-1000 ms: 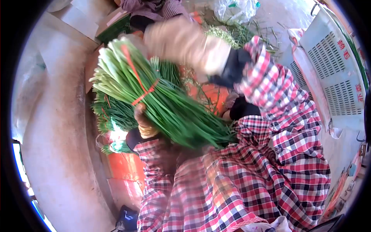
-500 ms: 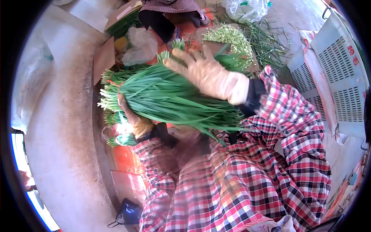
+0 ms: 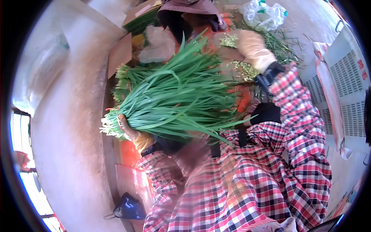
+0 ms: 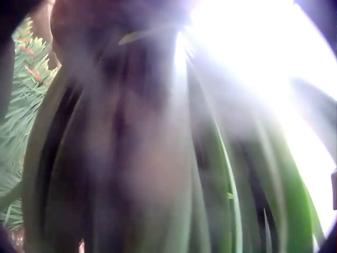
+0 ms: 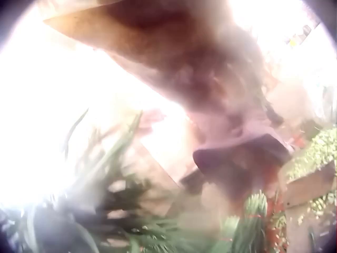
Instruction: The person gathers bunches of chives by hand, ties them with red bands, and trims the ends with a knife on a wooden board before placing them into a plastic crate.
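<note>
A large bundle of garlic chives [image 3: 170, 96] lies across the person's lap, its pale cut ends at the left and long flat green leaves fanned to the right. A red tie [image 3: 119, 118] circles it near the pale ends. The gloved left hand [image 3: 132, 132] grips the bundle beside that tie, fingers partly hidden underneath. In the left wrist view, dark and bright leaves [image 4: 226, 174] fill most of the picture. Away from the bundle, the gloved right hand [image 3: 250, 45] hovers over pale green trimmings [image 3: 244, 70], holding nothing visible. The right wrist view is blurred and overexposed around the hand [image 5: 174, 47].
More tied chive bundles [image 3: 129, 79] lie behind the held one. Another person's legs [image 3: 177, 25] are at the top, near a clear plastic bag [image 3: 156, 46]. A white perforated crate [image 3: 346, 81] stands at the right. Beside the left arm lies a dark blue item [image 3: 129, 207].
The bundle has come down from a raised tilt to lie across the lap, its leaves spreading. The right hand passed over the leaves with fingers spread, then moved off to the upper right.
</note>
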### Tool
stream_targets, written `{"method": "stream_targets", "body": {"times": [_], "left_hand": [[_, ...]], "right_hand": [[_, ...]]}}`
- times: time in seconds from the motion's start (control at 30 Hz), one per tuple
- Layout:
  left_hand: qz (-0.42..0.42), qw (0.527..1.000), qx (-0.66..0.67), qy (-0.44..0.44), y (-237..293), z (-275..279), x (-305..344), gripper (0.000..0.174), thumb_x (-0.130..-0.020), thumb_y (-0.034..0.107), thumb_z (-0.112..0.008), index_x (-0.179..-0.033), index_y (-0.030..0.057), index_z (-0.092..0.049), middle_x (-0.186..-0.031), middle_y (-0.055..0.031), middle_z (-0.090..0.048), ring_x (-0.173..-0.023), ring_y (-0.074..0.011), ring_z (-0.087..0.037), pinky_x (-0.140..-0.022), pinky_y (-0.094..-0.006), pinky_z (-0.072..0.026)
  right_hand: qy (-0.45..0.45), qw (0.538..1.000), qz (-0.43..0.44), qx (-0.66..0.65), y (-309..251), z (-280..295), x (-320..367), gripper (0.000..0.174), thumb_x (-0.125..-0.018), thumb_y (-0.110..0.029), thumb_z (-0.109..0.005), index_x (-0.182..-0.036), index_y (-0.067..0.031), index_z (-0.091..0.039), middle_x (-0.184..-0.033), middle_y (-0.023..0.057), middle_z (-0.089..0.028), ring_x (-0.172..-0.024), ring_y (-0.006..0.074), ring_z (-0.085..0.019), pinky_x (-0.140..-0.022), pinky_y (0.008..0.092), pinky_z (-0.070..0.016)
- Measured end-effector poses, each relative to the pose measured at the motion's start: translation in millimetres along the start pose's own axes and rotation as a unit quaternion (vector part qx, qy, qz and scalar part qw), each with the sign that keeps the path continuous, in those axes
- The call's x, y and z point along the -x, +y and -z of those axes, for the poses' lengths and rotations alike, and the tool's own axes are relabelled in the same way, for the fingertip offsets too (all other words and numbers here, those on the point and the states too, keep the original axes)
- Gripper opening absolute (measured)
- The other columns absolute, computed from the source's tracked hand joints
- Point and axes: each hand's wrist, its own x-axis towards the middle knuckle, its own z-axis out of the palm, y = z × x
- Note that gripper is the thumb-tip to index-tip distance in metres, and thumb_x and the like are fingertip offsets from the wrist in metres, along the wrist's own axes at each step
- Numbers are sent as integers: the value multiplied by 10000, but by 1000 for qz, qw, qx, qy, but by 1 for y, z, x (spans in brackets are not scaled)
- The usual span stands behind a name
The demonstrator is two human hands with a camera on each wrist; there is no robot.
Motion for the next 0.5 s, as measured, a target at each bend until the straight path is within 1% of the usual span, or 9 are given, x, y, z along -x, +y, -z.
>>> {"method": "stream_targets", "body": {"times": [0.07, 0.13, 0.17, 0.2, 0.23, 0.27, 0.33, 0.43, 0.5], "left_hand": [[-8, 1000, -16, 5, 5, 13, 7, 535, -873, 383, -595, -1311, 101, -471, -1288, -93, -522, -1126, -264, -518, -978, -420, -428], [16, 999, 6, 39, 10, 12, 20, 539, -857, 402, -611, -1296, 113, -491, -1279, -98, -535, -1102, -282, -538, -956, -439, -452], [50, 997, 27, 48, 13, 18, 24, 506, -855, 363, -624, -1276, 108, -507, -1246, -97, -555, -1089, -272, -549, -953, -433, -455], [84, 994, 48, 55, 15, 22, 25, 474, -852, 323, -637, -1256, 103, -522, -1214, -96, -575, -1076, -262, -560, -950, -426, -459], [95, 991, 60, 76, 13, 22, 26, 478, -855, 339, -630, -1258, 107, -521, -1222, -103, -571, -1084, -273, -555, -952, -444, -456], [95, 991, 59, 77, 12, 25, 26, 478, -855, 339, -630, -1258, 107, -521, -1222, -103, -571, -1084, -273, -555, -952, -444, -456], [35, 998, 28, 52, 4, 28, 29, 493, -858, 372, -622, -1261, 108, -519, -1230, -109, -567, -1100, -283, -548, -959, -461, -449], [48, 998, 36, 24, 8, 35, 33, 521, -875, 404, -596, -1292, 108, -490, -1269, -111, -539, -1138, -287, -529, -986, -462, -433], [26, 998, 47, 41, 14, 34, 47, 495, -898, 365, -576, -1313, 118, -469, -1274, -100, -535, -1149, -282, -519, -991, -454, -430]], "right_hand": [[182, 977, 54, -99, -7, 16, 14, 261, -864, -265, -556, -935, -33, -652, -853, 200, -658, -830, 373, -646, -704, 462, -515], [226, 932, 113, -260, -43, 54, 44, 343, -882, -303, -553, -1049, -10, -616, -807, 187, -654, -771, 366, -639, -663, 459, -511], [221, 932, 116, -261, -63, 70, 63, 343, -882, -303, -553, -1049, -10, -616, -807, 187, -654, -771, 366, -639, -663, 459, -511], [94, 942, 218, -237, -85, 86, 83, 429, -879, -353, -555, -1135, -9, -558, -864, 171, -653, -759, 330, -635, -674, 441, -504], [-33, 926, 315, -207, -104, 99, 103, 528, -875, -403, -557, -1221, -9, -499, -922, 156, -652, -748, 293, -631, -685, 424, -497], [-158, 885, 403, -171, -120, 106, 122, 634, -872, -453, -559, -1307, -8, -440, -979, 141, -652, -737, 257, -627, -696, 406, -490], [77, 847, 489, -192, -138, 58, 163, 712, -849, -506, -550, -1292, 40, -441, -1077, 128, -617, -855, 225, -601, -777, 393, -454], [93, 861, 485, -122, -167, 20, 176, 701, -845, -462, -535, -1281, 78, -434, -1046, 132, -614, -902, 238, -571, -809, 387, -420], [79, 910, 406, 19, -176, 5, 180, 768, -738, -445, -639, -1286, 50, -428, -956, 110, -577, -892, 216, -545, -815, 347, -440]]}}
